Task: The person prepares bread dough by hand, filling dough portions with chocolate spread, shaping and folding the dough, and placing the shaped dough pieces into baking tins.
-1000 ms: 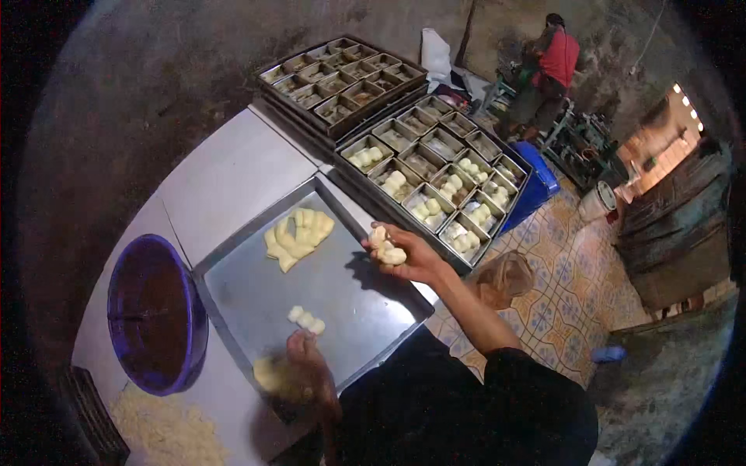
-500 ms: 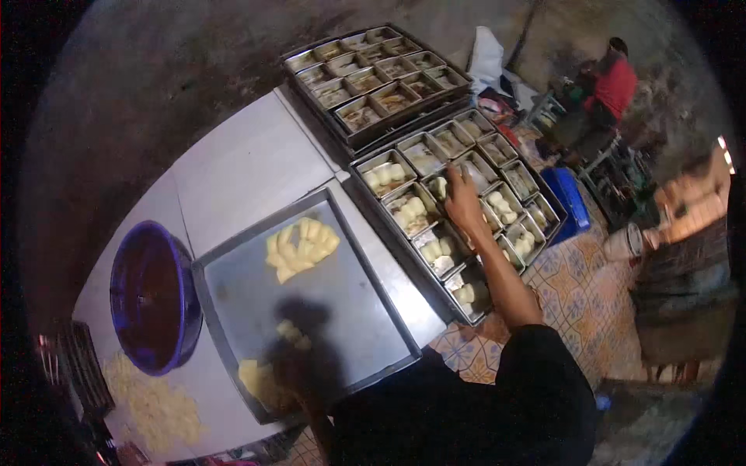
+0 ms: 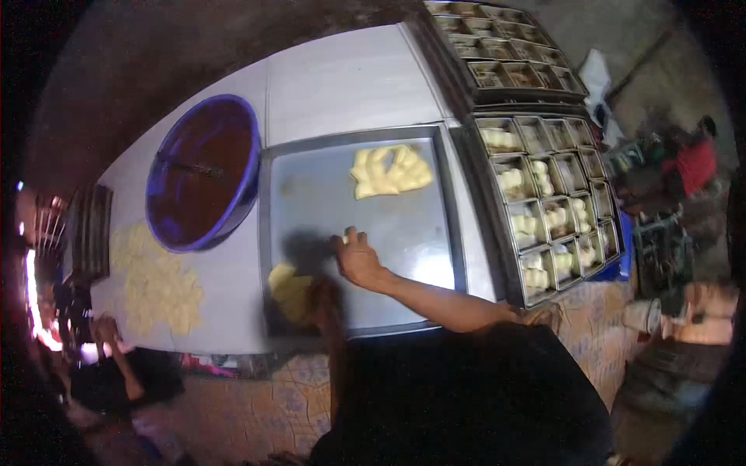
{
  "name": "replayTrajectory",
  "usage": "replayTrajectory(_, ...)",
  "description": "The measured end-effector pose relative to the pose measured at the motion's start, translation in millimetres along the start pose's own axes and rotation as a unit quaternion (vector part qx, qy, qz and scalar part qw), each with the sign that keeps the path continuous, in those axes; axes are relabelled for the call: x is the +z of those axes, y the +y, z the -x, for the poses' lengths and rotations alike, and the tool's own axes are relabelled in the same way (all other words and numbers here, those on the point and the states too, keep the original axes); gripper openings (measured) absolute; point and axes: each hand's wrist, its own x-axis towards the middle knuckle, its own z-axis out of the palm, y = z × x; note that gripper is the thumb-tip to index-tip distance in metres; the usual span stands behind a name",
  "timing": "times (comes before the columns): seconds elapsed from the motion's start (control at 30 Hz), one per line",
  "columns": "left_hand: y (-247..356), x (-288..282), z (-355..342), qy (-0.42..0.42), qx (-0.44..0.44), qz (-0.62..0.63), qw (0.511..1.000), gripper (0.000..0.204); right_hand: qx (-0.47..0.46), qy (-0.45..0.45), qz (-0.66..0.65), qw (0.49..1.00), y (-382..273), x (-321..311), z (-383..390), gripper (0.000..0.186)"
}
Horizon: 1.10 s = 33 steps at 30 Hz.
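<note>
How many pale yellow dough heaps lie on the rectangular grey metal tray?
2: one dough heap at far right, another heap at near left; the left hand and right hand may hide more.

Right fingers over a shallow metal tray, left fingers by yellow dough, purple basin alongside

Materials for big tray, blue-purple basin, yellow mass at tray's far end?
Tray: likely metal, satin grey, with a glare patch.
Basin: probably plastic, glossy, judging by saturated colour and rim sheen.
Yellow mass: apparently dough, smooth, fairly matte, with soft rounded edges.
</note>
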Motion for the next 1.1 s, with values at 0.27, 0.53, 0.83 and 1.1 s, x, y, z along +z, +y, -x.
replayTrajectory(0.27,9.5,13.7,-0.4,0.070,-0.068,0.007,0.995,0.038,-0.025,-0.080,-0.818,0.569,82.6,-115.0,23.8,0.039)
replayTrajectory(0.53,6.1,23.8,0.8,0.091,-0.092,-0.004,0.992,0.036,0.122,0.213,-0.434,0.867,261.4,-323.7,31.8,0.046)
replayTrajectory(0.83,-22.6,16.3,9.2,0.124,-0.097,0.031,0.987,0.035,0.112,0.224,-0.123,0.960,363.0,-333.5,8.0,0.076)
replayTrajectory(1.1,61.9,-18.3,13.0,0.325,0.025,-0.063,0.943,0.052,-0.070,0.235,-0.219,0.944,172.9,-257.2,39.0,0.045)
